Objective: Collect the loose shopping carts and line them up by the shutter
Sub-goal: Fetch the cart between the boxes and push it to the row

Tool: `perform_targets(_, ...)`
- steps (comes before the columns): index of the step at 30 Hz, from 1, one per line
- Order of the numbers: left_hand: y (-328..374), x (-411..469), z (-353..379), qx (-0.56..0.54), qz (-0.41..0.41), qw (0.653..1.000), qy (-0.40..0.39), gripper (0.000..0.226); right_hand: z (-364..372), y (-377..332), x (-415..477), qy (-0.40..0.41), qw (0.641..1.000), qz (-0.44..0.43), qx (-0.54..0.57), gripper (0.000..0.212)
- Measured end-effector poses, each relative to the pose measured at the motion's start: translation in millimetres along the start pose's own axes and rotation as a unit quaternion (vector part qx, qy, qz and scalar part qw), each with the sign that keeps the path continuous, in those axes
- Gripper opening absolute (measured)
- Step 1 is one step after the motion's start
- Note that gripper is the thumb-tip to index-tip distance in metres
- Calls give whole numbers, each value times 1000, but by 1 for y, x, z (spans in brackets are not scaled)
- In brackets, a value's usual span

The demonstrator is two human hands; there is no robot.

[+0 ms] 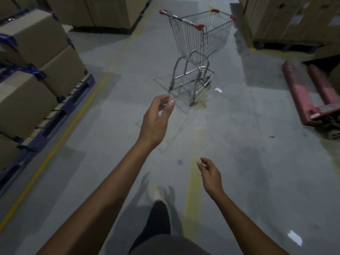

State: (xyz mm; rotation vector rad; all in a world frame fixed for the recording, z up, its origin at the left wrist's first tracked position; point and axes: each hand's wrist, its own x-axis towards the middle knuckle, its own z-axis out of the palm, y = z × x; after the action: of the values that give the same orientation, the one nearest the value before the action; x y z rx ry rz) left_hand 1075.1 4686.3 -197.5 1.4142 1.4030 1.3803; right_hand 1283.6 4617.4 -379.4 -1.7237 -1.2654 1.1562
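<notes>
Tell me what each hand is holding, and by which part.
Nothing is held. The left hand and right hand are both in the air, empty, fingers loosely curled. The silver wire shopping cart with red handle caps stands ahead, untouched.

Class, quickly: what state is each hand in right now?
Left hand: open, fingers loosely curled, holding nothing.
Right hand: open, loosely curled, holding nothing.
Neither touches the silver wire shopping cart.
</notes>
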Motion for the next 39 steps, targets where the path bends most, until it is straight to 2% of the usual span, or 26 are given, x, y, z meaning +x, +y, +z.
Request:
perform_targets(3, -38, 71, -4, 11, -5, 1000, 7, 47, 25, -13, 76, -5, 1000, 1, -19, 45)
perform_targets(7, -98, 166, -11, 30, -46, 998, 3, 35, 62, -56, 189, 5, 1000, -6, -11, 43)
perform_targets(12, -146, 278, -23, 54, -112, 992, -25, 29, 96, -158, 325, 21, 999, -31, 29, 34)
perform_targets(16, -183, 352, -27, 62, -176, 981, -57, 30, 106, -253, 419, 60, 990, -77, 106, 53)
perform_targets(21, -238, 443, -22, 86, -266, 957, -79, 46, 102, -354, 537, 75, 970, -157, 170, 40)
perform_targets(24, -268, 510, -7, 90, -294, 948, -88, 40, 99, -387, 614, 87, 961, -190, 180, 44)
perform_targets(28, -294, 626, 25, 109, -278, 950, -90, 46, 99, -407, 728, 98, 960, -196, 172, 47)
perform_targets(31, -291, 726, 49, 127, -250, 956, -88, 48, 99, -411, 811, 101, 968, -162, 161, 53)
perform_targets(33, -278, 792, 64, 148, -213, 961, -96, 46, 98, -413, 858, 104, 973, -135, 158, 57)
perform_targets(39, -240, 951, 93, 214, -94, 967, -100, 36, 92, -428, 971, 99, 982, -116, 110, 45)
